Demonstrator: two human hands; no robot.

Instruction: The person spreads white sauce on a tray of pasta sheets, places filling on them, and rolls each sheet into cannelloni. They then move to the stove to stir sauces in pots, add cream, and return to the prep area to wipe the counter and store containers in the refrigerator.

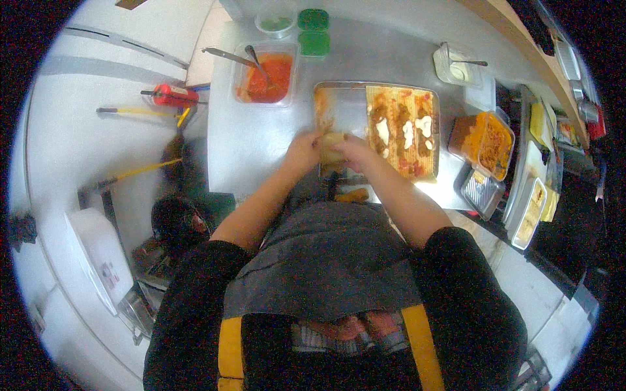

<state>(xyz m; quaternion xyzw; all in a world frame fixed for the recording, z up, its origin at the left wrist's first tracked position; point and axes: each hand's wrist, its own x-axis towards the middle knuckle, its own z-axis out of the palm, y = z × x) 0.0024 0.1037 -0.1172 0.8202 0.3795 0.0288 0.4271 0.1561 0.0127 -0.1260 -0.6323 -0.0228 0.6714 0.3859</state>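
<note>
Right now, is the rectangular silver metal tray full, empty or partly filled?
The tray is partly filled: pale ridged sheets with toppings cover its right side; bare metal shows further left.

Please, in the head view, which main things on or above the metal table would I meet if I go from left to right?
Red sauce, left hand, pale yellow piece, right hand, ridged sheet with brown and white toppings, white-cream tub, orange chopped food.

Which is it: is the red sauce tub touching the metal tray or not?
Apart. The head view shows a strip of grey counter between the red sauce tub and the metal tray.
</note>
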